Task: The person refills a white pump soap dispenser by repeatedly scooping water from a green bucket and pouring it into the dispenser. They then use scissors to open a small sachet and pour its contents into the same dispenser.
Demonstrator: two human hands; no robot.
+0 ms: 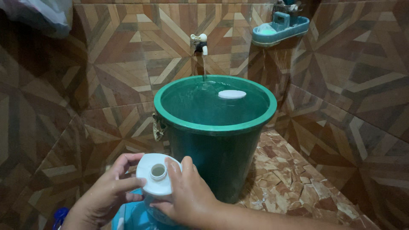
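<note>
White plastic bottle (156,181), uncapped, upright with its open neck facing up, clasped between left hand (111,191) and right hand (189,196) low in the view, directly before the water-filled green bucket (215,127).

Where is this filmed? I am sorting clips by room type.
Likely a tiled bathroom or wash area: a wall tap runs into a green bucket, with a soap dish on the tiled wall.

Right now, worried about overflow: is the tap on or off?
On. A thin stream falls from the tap into the green bucket, already filled nearly to its rim.
</note>
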